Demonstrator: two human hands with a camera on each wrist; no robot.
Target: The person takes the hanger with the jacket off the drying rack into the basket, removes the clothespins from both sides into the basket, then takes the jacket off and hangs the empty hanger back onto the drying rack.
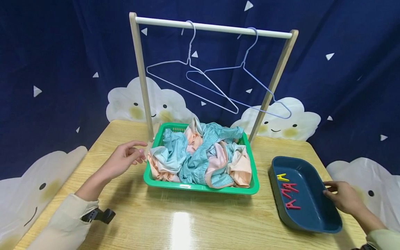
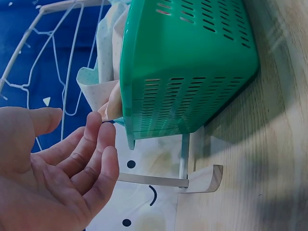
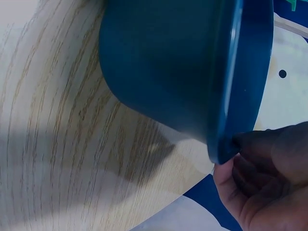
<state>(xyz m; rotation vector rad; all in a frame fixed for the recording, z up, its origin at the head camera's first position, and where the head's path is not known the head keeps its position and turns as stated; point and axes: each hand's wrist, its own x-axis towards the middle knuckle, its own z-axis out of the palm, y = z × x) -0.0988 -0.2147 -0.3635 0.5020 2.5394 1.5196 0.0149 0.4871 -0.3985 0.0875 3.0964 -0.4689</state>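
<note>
My left hand (image 1: 123, 159) hovers beside the left rim of a green basket (image 1: 215, 189), fingers loosely bent and holding nothing. Teal, peach and white clothes (image 1: 200, 163) fill the basket in a crumpled heap. In the left wrist view, the fingertips (image 2: 107, 126) come close to a peach fold that hangs over the rim. On the right, my right hand (image 1: 345, 198) pinches the right rim of a dark blue plastic tub (image 1: 307, 180), thumb inside and fingers outside. Inside the tub lie a yellow clothespin (image 1: 282, 177) and several red clothespins (image 1: 292, 204).
Behind the basket stands a rack with wooden posts (image 1: 141, 69) and a white bar (image 1: 215, 26). A white hanger (image 1: 190, 91) and a blue hanger (image 1: 265, 86) hang from it. A dark blue curtain (image 1: 62, 59) with cloud shapes surrounds the wooden table (image 1: 150, 222).
</note>
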